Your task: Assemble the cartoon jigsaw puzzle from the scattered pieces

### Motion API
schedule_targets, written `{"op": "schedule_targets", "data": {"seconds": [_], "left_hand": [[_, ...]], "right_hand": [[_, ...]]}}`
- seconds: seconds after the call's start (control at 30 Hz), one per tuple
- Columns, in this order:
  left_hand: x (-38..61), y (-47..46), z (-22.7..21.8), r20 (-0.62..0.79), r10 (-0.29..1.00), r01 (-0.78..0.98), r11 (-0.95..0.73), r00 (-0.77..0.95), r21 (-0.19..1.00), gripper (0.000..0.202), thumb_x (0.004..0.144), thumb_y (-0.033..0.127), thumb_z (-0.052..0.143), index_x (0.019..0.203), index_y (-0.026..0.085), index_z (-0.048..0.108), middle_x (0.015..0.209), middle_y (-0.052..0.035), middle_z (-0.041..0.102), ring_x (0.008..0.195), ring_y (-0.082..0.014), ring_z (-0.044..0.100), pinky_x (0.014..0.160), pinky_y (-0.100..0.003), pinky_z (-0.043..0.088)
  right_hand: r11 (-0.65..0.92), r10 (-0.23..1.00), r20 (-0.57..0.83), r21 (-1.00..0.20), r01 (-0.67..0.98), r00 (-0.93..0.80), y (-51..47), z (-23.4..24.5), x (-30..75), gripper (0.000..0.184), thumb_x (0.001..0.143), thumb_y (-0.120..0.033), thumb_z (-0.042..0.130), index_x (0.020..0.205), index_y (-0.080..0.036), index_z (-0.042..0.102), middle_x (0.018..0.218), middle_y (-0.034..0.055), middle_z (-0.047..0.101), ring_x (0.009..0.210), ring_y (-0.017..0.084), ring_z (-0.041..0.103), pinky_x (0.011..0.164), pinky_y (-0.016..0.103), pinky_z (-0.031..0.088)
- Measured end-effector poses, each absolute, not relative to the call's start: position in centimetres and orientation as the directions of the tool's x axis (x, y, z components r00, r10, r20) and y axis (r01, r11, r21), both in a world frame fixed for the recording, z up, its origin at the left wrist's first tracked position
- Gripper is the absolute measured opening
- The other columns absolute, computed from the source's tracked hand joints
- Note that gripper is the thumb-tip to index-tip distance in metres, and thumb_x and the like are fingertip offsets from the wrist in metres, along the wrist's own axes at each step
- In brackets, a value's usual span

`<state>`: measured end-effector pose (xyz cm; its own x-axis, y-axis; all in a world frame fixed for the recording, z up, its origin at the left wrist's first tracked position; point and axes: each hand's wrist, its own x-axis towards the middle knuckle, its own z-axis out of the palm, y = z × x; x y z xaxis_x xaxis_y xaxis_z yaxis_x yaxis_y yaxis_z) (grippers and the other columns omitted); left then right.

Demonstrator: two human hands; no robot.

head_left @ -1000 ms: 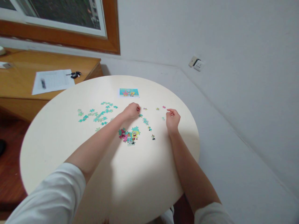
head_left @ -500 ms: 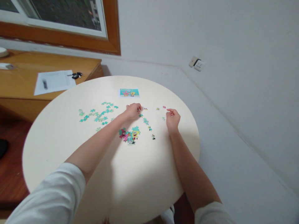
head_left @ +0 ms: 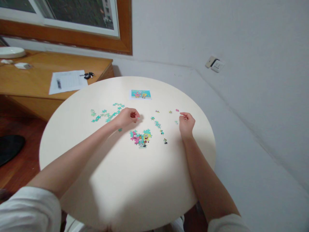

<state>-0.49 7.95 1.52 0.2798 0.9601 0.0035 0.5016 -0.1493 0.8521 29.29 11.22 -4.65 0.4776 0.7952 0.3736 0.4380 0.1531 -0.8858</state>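
Observation:
My left hand is closed in a pinch on a small puzzle piece, just above the partly joined cartoon puzzle on the round cream table. My right hand rests on the table with fingers curled in, near a few loose pieces; whether it holds anything is hidden. A row of small pieces lies between my hands. A spread of teal pieces lies left of my left hand. The reference picture card lies at the table's far side.
A wooden desk stands at the left with a sheet of paper, keys and a white dish. White walls close in behind and right, with a wall socket. A dark object lies on the floor.
My left hand has drawn back toward me and left from the loose pieces, pinching a piece. The view has shifted left. My right hand has stayed in place.

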Motion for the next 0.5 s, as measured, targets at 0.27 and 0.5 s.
{"op": "schedule_targets", "data": {"seconds": [0.27,0.5], "left_hand": [[-3.3,2.8,1.7,-0.165,0.938,0.390,0.035,0.306,0.920,0.018,0.062,0.026,0.070,0.064,0.016,0.056,0.060,0.0002,0.062,0.053,-0.0093,0.054,0.052,-0.022,0.046],[-3.5,2.0,1.4,-0.265,0.906,0.354,0.141,0.329,0.925,0.021,0.060,0.027,0.075,0.063,0.015,0.059,0.058,0.0010,0.061,0.051,-0.0090,0.055,0.053,-0.023,0.049]], "right_hand": [[0.169,0.785,0.416,-0.856,0.488,0.458,11.3,-4.7,29.5,0.024,0.065,-0.022,0.045,0.078,-0.017,0.064,0.061,-0.0029,0.047,0.057,0.012,0.041,0.057,0.026,0.038],[0.157,0.796,0.401,-0.859,0.487,0.452,11.3,-4.7,29.7,0.024,0.064,-0.021,0.046,0.078,-0.016,0.064,0.061,-0.0023,0.048,0.058,0.012,0.041,0.058,0.027,0.038]]}}
